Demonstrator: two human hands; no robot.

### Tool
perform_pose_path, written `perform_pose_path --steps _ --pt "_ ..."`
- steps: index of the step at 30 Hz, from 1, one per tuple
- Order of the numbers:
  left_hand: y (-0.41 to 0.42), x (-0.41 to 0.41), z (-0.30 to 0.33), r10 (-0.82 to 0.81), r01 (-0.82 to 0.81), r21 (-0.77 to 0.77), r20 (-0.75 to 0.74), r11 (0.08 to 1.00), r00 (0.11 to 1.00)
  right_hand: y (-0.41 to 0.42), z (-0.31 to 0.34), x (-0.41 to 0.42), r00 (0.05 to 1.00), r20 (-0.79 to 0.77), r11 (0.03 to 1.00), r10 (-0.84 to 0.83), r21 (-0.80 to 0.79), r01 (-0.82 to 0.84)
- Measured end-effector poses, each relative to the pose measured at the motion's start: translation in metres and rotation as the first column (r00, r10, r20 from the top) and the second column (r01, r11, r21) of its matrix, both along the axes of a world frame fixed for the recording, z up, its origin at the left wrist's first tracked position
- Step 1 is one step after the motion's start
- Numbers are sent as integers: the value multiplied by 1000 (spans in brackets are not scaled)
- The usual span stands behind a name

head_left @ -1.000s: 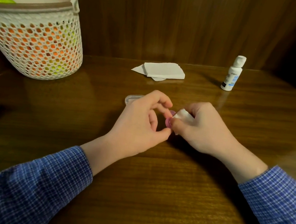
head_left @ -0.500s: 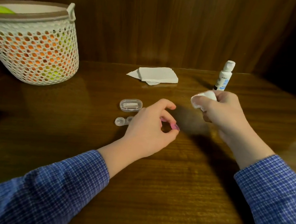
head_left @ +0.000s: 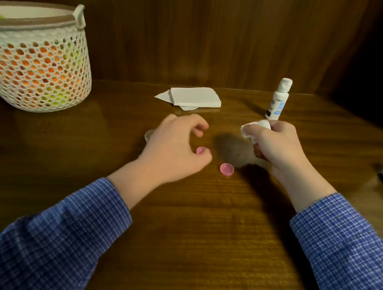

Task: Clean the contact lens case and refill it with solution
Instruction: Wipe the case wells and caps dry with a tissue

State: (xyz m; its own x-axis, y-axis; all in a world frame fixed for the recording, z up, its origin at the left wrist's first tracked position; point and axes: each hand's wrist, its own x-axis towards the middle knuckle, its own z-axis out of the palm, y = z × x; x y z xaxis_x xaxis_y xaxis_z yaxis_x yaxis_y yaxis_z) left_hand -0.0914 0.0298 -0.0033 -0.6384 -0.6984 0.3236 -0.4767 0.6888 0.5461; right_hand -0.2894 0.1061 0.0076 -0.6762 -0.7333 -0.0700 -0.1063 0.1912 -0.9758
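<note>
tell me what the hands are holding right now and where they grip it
The right hand grips a crumpled tissue, bunched in its fingers. The left hand holds nothing.

One pink cap lay open side up on the surface; another was beside it. The white bottle stood upright, closed.
</note>
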Motion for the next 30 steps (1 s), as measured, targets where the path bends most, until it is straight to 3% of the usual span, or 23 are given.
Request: perform_pose_path --steps 3,6,19,21,24,26,30 --pt "-14 9 -1 4 0 -25 153 1000 988 0 0 2 1000 23 1000 18 0 -18" --pt "-17 2 -8 -11 23 -57 201 998 980 0 1 5 999 15 999 37 0 -37" --pt "-16 3 -8 -46 46 -34 5 998 999 1 1 11 996 -4 995 89 43 -88" --pt "-10 10 -4 -85 84 -24 -53 996 995 4 4 13 985 70 987 157 11 -159" --pt "5 22 1 -136 132 -37 -120 991 983 12 8 21 908 137 919 395 -42 -393" --pt "14 32 3 -152 148 -34 -188 988 970 16 7 33 846 84 850 527 -47 -525" --pt "29 52 -1 -169 163 -46 -258 986 951 18 3 54 778 -19 777 628 -25 -629"
